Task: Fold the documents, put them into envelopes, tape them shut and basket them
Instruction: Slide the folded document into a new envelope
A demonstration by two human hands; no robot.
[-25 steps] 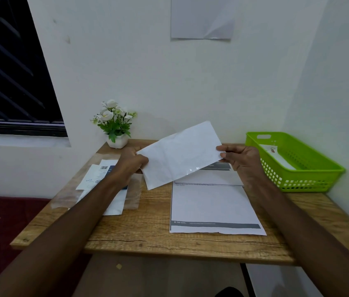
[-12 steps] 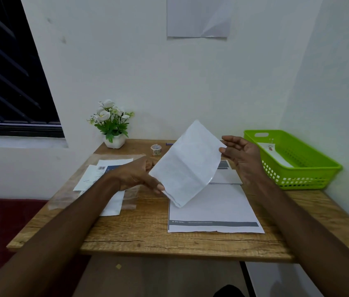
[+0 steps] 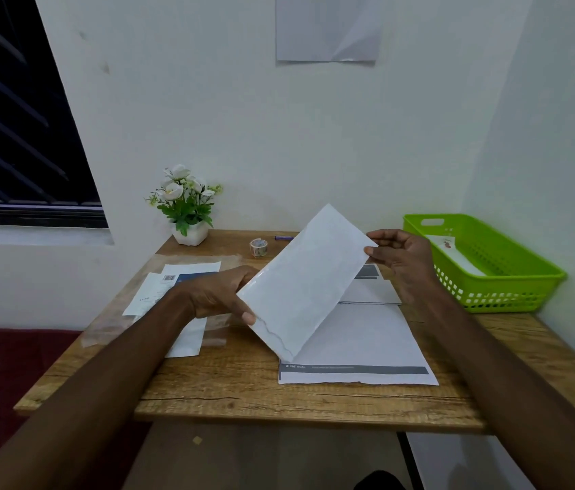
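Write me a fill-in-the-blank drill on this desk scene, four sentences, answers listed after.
1. Both hands, left and right, hold a white ____ above the desk.
2. The basket at the right is ____ in colour.
3. The tape roll stands between the envelope and the pot of ____.
4. Flat under the envelope lies a sheet of ____.

Answers: envelope; green; flowers; paper

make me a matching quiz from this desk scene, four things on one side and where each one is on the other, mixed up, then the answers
Things:
1. envelope
2. tape roll
3. green basket
4. flower pot

Places:
A. right end of the table, by the side wall
B. back left corner of the table
C. held above the table by the left hand and right hand
D. standing on the table near the back wall, between the pot and the envelope

Pairs: 1-C, 2-D, 3-A, 4-B
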